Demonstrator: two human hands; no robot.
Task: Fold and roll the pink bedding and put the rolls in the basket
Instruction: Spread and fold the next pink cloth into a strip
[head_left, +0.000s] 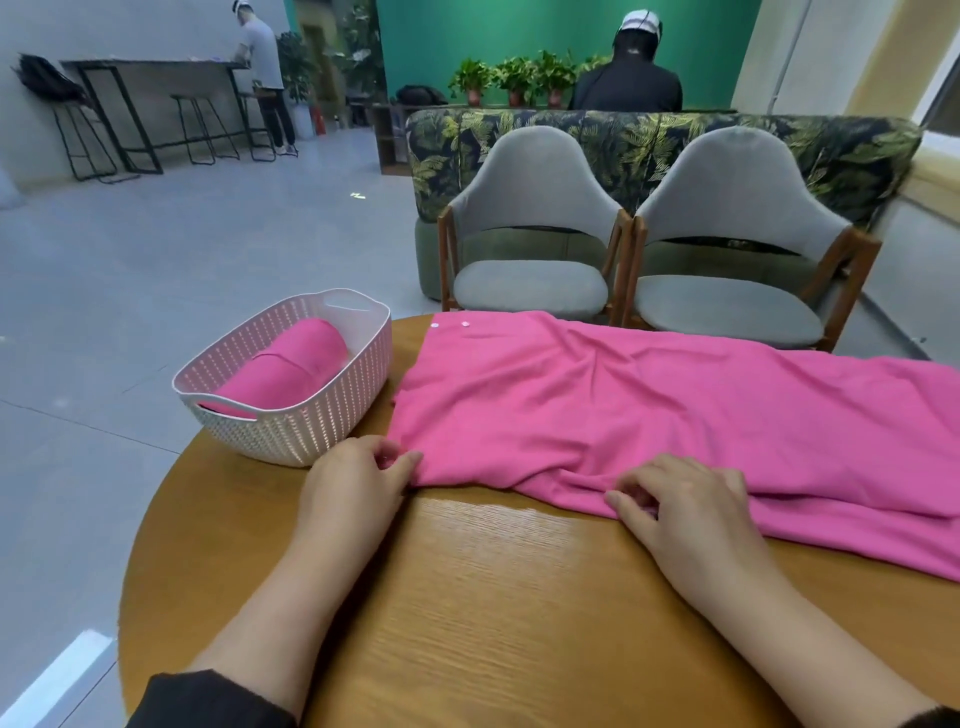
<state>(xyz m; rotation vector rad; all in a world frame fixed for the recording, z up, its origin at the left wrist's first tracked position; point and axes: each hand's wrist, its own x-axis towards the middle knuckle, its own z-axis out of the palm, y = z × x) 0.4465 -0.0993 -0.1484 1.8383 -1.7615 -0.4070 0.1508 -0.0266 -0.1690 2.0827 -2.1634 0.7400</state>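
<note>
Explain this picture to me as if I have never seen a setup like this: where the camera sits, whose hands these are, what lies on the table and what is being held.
There is no machine here. The single picture comes from a wide-angle camera worn on a person's head, looking forward and down, so the two bare arms at the bottom are the wearer's own. On the round wooden table lies a wrinkled pink bedding sheet, spread to the right. The left hand pinches its near left corner; the right hand pinches its near edge with curled fingers. At the table's left edge stands a white perforated plastic basket already holding one rolled pink cloth. Behind stand two grey padded chairs.
</note>
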